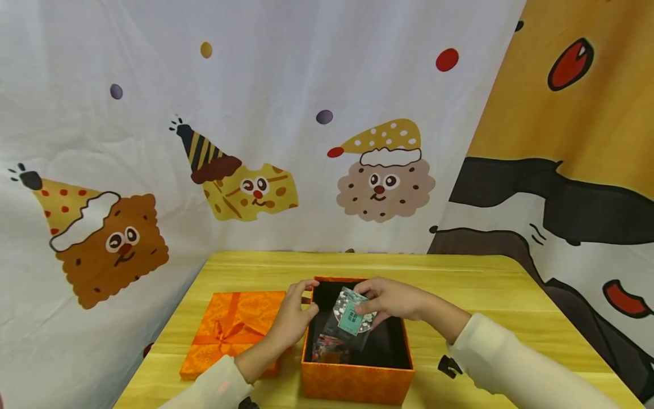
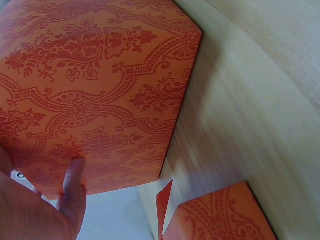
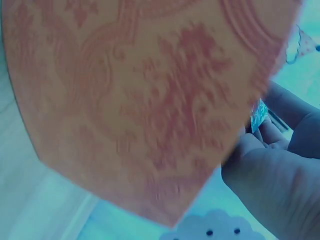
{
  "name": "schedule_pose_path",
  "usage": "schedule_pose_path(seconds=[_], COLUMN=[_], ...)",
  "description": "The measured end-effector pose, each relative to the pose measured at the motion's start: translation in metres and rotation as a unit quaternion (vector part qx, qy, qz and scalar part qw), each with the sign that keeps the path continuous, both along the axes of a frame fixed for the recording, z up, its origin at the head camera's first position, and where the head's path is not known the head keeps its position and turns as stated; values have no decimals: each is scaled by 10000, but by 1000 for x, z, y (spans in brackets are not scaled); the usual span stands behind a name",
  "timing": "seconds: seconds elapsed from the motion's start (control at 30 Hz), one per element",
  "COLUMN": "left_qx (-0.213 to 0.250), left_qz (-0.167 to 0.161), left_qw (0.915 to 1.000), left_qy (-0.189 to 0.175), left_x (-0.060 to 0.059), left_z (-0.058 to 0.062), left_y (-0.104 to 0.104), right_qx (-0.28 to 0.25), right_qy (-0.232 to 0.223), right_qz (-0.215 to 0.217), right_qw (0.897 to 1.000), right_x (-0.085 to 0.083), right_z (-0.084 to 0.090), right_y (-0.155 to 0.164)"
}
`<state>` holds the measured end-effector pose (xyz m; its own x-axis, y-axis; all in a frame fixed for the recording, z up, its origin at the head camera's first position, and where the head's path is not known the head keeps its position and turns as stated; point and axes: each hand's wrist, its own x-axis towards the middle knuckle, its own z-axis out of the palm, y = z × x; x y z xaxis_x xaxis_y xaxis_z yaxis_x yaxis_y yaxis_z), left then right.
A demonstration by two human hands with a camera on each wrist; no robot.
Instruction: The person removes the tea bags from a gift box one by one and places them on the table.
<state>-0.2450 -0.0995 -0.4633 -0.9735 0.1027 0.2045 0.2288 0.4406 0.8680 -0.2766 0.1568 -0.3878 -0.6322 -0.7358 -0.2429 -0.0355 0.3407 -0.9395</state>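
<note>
"Head view first: what's held, and why?"

"Your right hand (image 1: 394, 299) pinches a clear plastic packet with a round patterned piece and a teal label (image 1: 352, 315) between thumb and fingers. It lies over the mouth of a rectangular orange patterned box with a black interior (image 1: 357, 383), label facing up, which probably leaves it readable for you. Your left hand (image 1: 294, 318) grips the box's left rim, likely to steady it. A small packet with red contents (image 1: 330, 348) lies inside, near the clear packet's lower end; I can't tell whether they touch. The orange patterned lid with a ribbon bow (image 1: 227, 332) sits left of the box on the yellow wood-grain counter (image 1: 460, 284), presumably so the mouth is free."

"Left wrist view?"

"One of your left fingers rests against the outer wall while others go behind its edge, so the wall sits between them."

"And the right wrist?"

"The box wall hides much. A teal sliver of the clear packet shows between your right fingers, just beyond the rim; the exact contact is hidden."
</note>
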Motion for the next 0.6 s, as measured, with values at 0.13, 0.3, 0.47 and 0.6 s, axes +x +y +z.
schedule_pose_path(seconds=[0.13,0.3,0.47,0.6], left_qx=[-31,-3,0,-4], left_qz=[11,-34,-64,-66], left_qw=[10000,10000,10000,10000], left_qy=[-1,-31,-42,-35], left_x=[0,0,1,1], left_z=[0,0,0,0], left_y=[-1,-1,-1,-1], right_qx=[-250,-554,-722,-798], right_qy=[-56,-218,-268,-155], right_qz=[-154,-543,-1055,-1374], right_qw=[9996,9968,9914,9872], right_x=[-4,-7,-11,-14], right_z=[7,13,12,10], right_y=[17,39,65,87])
